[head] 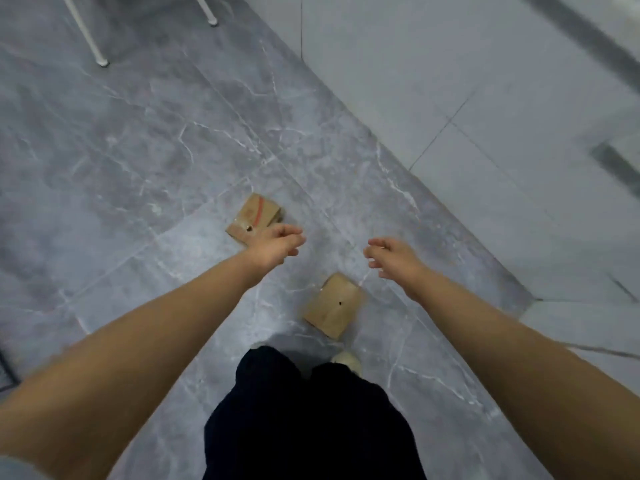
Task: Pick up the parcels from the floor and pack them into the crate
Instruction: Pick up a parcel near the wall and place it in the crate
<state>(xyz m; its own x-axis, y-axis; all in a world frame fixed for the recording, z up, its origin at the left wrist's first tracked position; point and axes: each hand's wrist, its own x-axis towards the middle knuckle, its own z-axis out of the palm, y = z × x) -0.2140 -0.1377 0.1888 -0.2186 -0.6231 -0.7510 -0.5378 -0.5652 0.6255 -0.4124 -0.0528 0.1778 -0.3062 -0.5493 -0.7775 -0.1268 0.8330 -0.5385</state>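
Two small brown cardboard parcels lie on the grey marble floor. The farther parcel (pixel 255 214) has a red stripe and sits just behind my left hand (pixel 277 245), which hangs above it with loosely curled fingers and holds nothing. The nearer plain parcel (pixel 334 304) lies below and between both hands, just ahead of my feet. My right hand (pixel 389 256) is stretched out to the right of it, fingers relaxed and empty. The crate is not in view.
A pale tiled wall (pixel 485 98) runs diagonally along the right side. Two white furniture legs (pixel 100 60) stand at the top left. My dark trousers (pixel 304 420) and a light shoe (pixel 348 362) fill the bottom centre. Open floor spreads to the left.
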